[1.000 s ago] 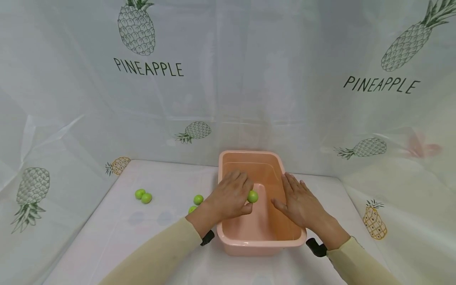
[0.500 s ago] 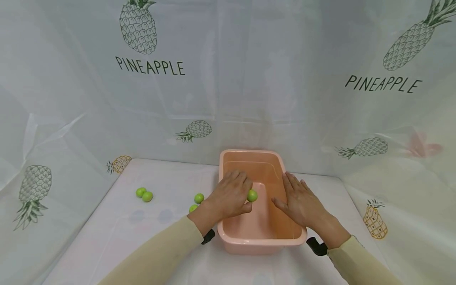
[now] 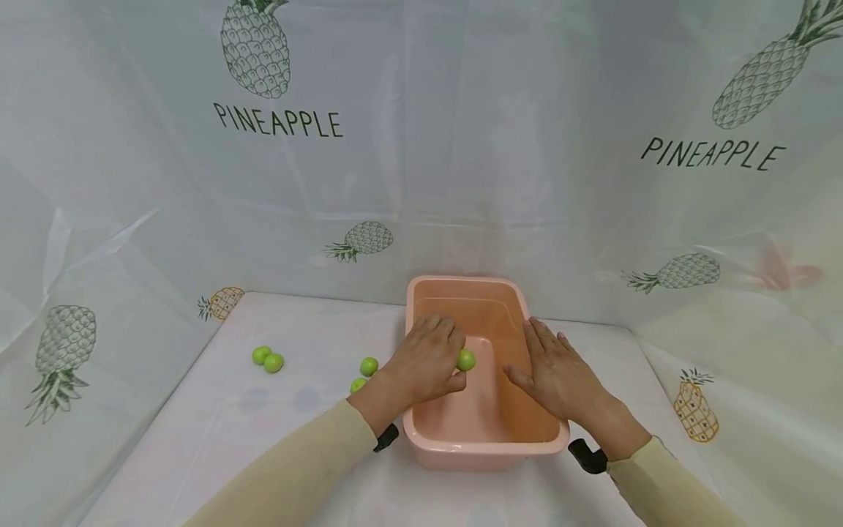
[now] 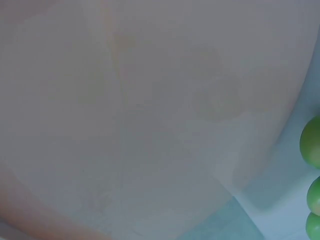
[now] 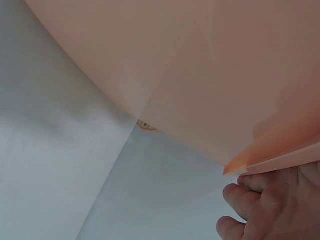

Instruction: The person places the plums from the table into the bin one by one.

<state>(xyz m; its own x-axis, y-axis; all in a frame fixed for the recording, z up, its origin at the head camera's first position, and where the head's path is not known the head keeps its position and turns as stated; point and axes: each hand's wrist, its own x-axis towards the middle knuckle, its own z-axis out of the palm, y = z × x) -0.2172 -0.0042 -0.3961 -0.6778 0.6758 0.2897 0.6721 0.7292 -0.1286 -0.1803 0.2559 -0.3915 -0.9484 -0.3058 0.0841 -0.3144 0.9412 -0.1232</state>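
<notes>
**Green ball [image 3: 466, 360] pinched in left hand [image 3: 426, 360] over pink tub [image 3: 486, 447]**

Pinches the ball between thumb and curled fingers of the left hand, with left grip closed around it. Presents the ball toward the middle of the tub, with left wrist crossing above the tub's left rim. Cannot tell the ball's height above the tub's floor.

Rests right hand [image 3: 563, 377] along the tub's right rim, with fingers straight and close together, thumb spread over the inside. Has right grip uncurled. Shows, in the right wrist view, fingers just under the tub's rim.

Stands upright on the white tabletop [image 3: 217, 410], near the back edge: the tub. Lies at far left, well apart from the tub: left pair [image 3: 273, 363] of green balls, touching each other. Sits just beside the tub's left wall: near pair [image 3: 369, 367] of green balls, with one partly behind the left wrist. Gives, in the left wrist view, mostly a pale blur, plus three green balls at the right edge.

Wears beige sleeves [image 3: 296, 461] and black wristbands [image 3: 588, 457]. Rises behind the tabletop: pale sheet [image 3: 461, 146], printed with pineapples and the word "PINEAPPLE".
</notes>
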